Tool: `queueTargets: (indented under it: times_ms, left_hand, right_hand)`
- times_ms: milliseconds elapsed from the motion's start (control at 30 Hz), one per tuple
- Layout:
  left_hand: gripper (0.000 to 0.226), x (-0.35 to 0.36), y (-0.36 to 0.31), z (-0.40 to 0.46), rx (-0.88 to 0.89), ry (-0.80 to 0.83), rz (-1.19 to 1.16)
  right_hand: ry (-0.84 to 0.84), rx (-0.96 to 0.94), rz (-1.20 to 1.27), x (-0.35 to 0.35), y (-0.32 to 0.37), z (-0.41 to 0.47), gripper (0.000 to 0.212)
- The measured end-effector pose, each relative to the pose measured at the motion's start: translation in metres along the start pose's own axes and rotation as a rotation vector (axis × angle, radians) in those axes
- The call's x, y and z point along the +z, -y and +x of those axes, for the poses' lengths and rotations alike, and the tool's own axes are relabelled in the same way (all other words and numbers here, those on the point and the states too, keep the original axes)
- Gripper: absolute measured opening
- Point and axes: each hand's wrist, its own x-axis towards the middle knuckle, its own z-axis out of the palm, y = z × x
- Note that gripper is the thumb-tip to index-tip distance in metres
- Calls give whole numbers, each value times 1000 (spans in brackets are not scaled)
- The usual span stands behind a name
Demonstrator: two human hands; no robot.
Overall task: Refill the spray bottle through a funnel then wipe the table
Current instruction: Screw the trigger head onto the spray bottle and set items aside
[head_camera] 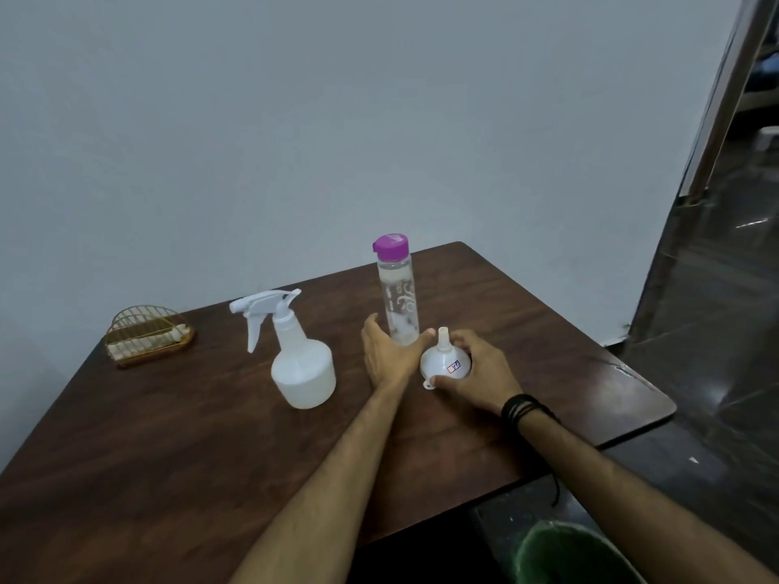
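Nearest of all, a green bin sits on the floor off the near right edge of the dark wooden table, and two bare forearms reach over that edge. Farther in, the right hand, with dark cords around its wrist, curls over a white funnel that rests wide mouth down on the table with its spout pointing up; the fingers wrap its far side and the thumb presses by the small tab at its near rim, so the hand is grasping the funnel. Just left of the funnel, the left hand lies with fingers spread and loose around the base of a clear water bottle with a purple cap; whether it actually touches the bottle cannot be told. That bottle stands upright just behind the funnel. Well to the funnel's left stands the white spray bottle, trigger head still screwed on, nozzle pointing left. Farther left again, near the table's far corner by the pale wall, sits a gold wire holder.
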Motion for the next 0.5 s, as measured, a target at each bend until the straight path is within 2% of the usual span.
queueTargets:
  times_ms: [167, 233, 333, 500]
  left_hand:
    - [57, 16, 2, 16, 33, 12, 34]
    - [56, 22, -3, 31, 26, 11, 14]
    - [68, 33, -18, 65, 17, -5, -3]
    - [72, 63, -29, 138, -4, -27, 56]
  right_hand:
    - [51, -69, -110, -8, -3, 24, 81]
    - [9, -43, -93, -13, -7, 46, 75]
    - [-81, -2, -78, -19, -14, 96, 67]
    - [-140, 60, -79, -14, -27, 191, 64]
